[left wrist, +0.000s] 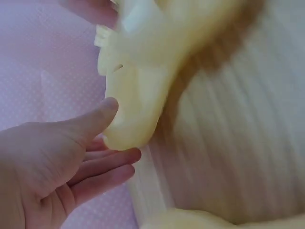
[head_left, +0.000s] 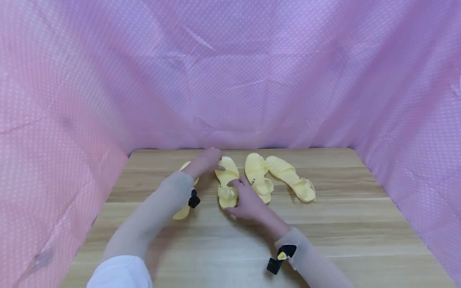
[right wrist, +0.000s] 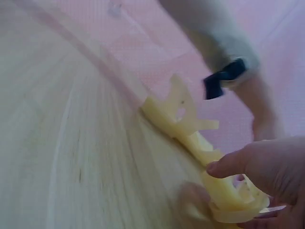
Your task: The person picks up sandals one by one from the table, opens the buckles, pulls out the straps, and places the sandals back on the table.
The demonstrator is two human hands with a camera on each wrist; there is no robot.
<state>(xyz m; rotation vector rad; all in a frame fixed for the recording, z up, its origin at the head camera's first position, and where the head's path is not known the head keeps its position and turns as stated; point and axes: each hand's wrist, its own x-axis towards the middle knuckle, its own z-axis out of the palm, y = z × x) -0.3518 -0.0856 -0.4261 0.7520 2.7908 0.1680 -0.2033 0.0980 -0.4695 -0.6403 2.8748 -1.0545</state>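
Held sandal (head_left: 227, 172): just below frame centre, over the desk (head_left: 223, 256), toe up-frame
Left hand (head_left: 206, 162): loosely spread at the toe, no firm grip
Right hand (head_left: 248, 202): curled round the heel
Why both ends: probably angle control
Other sandals (head_left: 256, 168): two right, one left

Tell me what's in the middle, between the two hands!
A yellow sandal lies between the left hand and the right hand. You can see that in the head view.
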